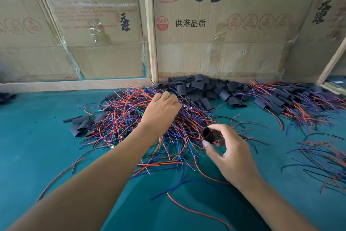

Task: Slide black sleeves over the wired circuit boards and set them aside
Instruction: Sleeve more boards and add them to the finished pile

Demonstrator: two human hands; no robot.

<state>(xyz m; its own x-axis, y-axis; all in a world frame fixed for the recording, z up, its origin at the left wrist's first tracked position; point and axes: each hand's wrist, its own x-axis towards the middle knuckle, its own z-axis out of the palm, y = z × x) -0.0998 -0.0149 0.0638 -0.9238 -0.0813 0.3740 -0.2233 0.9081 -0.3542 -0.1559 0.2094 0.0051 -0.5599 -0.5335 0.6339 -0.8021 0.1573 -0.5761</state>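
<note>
Gaping toward the camera, black sleeve (208,135), axis tilted.

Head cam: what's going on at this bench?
A person is sleeving wired circuit boards. The right hand holds one black sleeve pinched open between thumb and fingers, nothing in it yet. The left hand reaches into the tangled pile of boards with red and blue wires, fingers curled down; whether it has hold of one cannot be told. Loose sleeves are heaped against the cardboard wall, and sleeved boards lie to the right on the green mat.
</note>
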